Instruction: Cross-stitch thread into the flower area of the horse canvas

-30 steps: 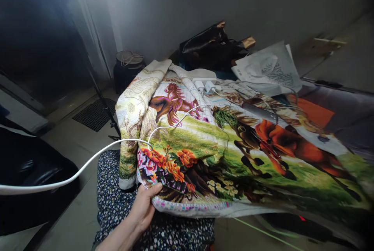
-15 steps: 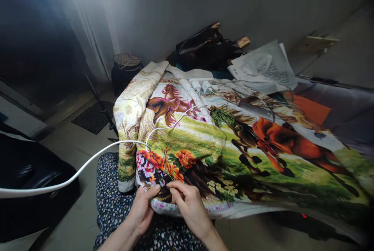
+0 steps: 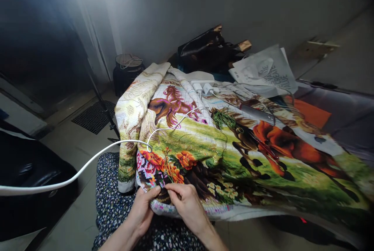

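Note:
A large cross-stitch cloth [image 3: 187, 142] with horses, flowers and grass lies over my lap and spreads to the right. My left hand [image 3: 143, 206] is closed on its near edge, thumb on top and the fingers hidden underneath. Just right of that thumb, my right hand [image 3: 187, 202] pinches with thumb and forefinger close over the dark part below the orange flowers [image 3: 172, 171]. What the pinch holds is too small to make out. A tangle of green thread [image 3: 223, 118] lies on the cloth farther up.
A white cable [image 3: 87, 165] runs in from the left across the cloth to a white power strip [image 3: 201, 83] with plugs. Beyond lie a black bag [image 3: 201, 50], a grey printed bag [image 3: 265, 70] and an orange sheet [image 3: 312, 111]. A stand pole [image 3: 99, 95] rises at left.
My right hand's fingertips have shifted slightly to the left over the cloth, still pinched. My left hand keeps its hold on the edge. The view has tilted a little.

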`<act>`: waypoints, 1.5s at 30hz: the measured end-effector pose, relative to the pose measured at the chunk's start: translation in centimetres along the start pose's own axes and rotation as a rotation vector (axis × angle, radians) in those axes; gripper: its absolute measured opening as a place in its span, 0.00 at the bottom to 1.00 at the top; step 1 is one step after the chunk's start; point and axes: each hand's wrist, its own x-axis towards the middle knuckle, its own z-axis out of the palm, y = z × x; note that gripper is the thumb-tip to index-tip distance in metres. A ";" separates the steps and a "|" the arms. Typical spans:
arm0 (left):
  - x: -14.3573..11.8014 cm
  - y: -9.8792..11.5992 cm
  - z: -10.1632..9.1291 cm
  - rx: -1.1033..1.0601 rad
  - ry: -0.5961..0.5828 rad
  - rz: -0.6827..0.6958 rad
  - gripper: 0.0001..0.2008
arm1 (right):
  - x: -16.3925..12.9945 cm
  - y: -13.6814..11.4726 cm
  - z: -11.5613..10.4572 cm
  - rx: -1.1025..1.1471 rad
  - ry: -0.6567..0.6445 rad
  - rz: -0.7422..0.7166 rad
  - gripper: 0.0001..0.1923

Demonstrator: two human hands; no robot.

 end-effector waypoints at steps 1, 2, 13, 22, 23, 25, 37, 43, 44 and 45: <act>0.0 -0.1 0.0 0.002 0.003 0.002 0.29 | 0.0 -0.1 0.0 -0.024 -0.004 -0.008 0.16; 0.0 -0.1 0.0 0.003 0.005 0.003 0.29 | 0.0 -0.2 0.0 -0.057 -0.014 -0.015 0.17; 0.2 -0.1 0.2 -0.031 0.011 -0.015 0.25 | 0.3 0.1 -0.1 -0.154 -0.024 -0.013 0.10; 0.2 -0.1 0.1 -0.002 -0.001 0.019 0.27 | 0.2 0.7 0.5 -0.030 0.042 -0.062 0.12; 0.2 -0.1 0.1 -0.002 0.003 0.016 0.27 | 0.2 0.8 0.6 -0.028 0.043 -0.066 0.12; 0.3 -0.2 0.0 -0.005 0.011 0.002 0.27 | 0.3 1.0 0.6 -0.021 0.042 -0.069 0.11; 0.2 -0.3 0.3 0.002 0.036 0.016 0.27 | 0.4 0.5 1.6 -0.109 0.063 -0.084 0.14; 0.0 -0.2 0.3 0.010 0.009 0.064 0.27 | 1.0 -1.4 2.4 -0.296 0.055 -0.111 0.11; 0.0 -0.1 0.4 0.007 -0.001 0.067 0.28 | 0.9 -1.6 2.0 -0.247 0.071 -0.140 0.11; 0.0 -0.1 0.4 0.002 -0.009 0.068 0.28 | 0.7 -1.8 1.3 -0.156 0.094 -0.171 0.11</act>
